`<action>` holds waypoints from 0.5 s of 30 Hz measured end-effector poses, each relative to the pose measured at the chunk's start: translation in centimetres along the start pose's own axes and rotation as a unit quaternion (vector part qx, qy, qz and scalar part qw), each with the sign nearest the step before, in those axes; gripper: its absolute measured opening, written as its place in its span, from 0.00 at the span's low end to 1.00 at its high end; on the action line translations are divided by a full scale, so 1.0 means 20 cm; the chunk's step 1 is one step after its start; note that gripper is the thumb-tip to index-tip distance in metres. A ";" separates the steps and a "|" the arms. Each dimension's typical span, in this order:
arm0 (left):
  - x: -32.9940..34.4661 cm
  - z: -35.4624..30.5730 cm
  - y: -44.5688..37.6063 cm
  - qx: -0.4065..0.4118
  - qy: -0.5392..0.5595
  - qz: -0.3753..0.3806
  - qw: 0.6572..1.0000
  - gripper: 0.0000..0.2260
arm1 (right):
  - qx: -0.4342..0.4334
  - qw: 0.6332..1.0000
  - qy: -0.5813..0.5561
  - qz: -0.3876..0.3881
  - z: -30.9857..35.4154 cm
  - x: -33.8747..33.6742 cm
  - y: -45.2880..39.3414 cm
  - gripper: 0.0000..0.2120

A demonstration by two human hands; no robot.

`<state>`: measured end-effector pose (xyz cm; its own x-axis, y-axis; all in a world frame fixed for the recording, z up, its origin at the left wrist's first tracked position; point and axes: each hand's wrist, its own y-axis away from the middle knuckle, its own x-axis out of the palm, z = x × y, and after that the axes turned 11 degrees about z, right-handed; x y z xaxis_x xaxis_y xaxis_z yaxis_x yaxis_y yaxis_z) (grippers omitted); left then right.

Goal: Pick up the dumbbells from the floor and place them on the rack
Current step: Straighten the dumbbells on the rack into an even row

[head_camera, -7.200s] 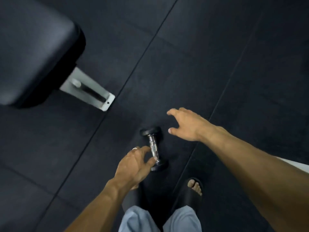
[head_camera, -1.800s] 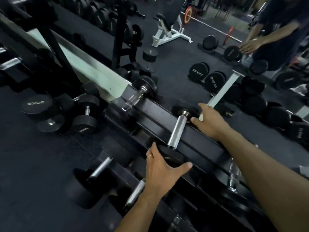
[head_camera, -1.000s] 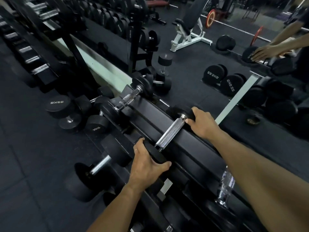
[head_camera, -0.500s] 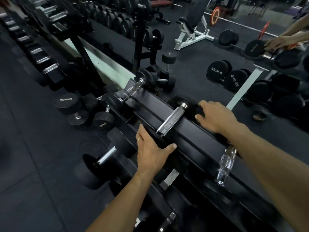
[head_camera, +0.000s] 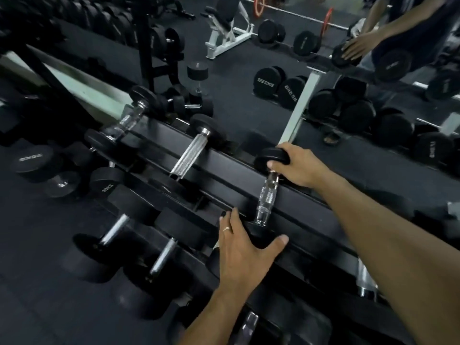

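The right hand (head_camera: 302,168) had its fingers curled over the far black head of a small dumbbell (head_camera: 267,195), thumb tucked against the head's underside near the chrome handle. The left hand (head_camera: 245,250) lay nearer, fingers almost straight and thumb spread wide, palm pressed on the dumbbell's near head; a ring (head_camera: 227,229) showed on one finger. That left hand covered the head rather than closing round it.

The dumbbell lay across the top tier of the black rack (head_camera: 229,165), its handle bridging the rails and tilting slightly to the right toward the far end. To its left on the same tier sat a second dumbbell (head_camera: 190,154) with a longer handle, and further left a third (head_camera: 124,122), each well apart from its neighbour. Bigger dumbbells filled the lower tier (head_camera: 139,232) below. Beyond the rack, a mirror (head_camera: 293,118) reflected more weights and a white bench (head_camera: 225,28).
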<state>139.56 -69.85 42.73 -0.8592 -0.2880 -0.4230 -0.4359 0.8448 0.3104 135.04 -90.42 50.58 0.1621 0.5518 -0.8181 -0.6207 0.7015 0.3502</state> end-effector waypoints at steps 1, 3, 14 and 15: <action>0.01 -0.01 0.01 -0.018 0.010 0.005 1.000 0.54 | -0.001 1.000 -0.007 -0.001 0.00 0.00 0.00 0.18; 0.03 -0.02 0.02 -0.042 0.013 -0.007 0.999 0.55 | 0.002 1.000 -0.005 0.004 -0.01 0.00 -0.01 0.17; 0.02 0.01 -0.01 -0.003 -0.055 0.011 0.998 0.53 | 0.022 0.999 -0.018 -0.022 -0.14 0.03 0.05 0.17; 0.02 0.01 0.00 0.000 -0.060 0.009 0.998 0.53 | 0.021 0.999 -0.021 -0.023 -0.14 0.03 0.06 0.16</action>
<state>139.37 -69.82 42.38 -0.8285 -0.2166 -0.5165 -0.4206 0.8496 0.3184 132.22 -90.52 49.14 0.2215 0.5361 -0.8145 -0.5801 0.7439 0.3319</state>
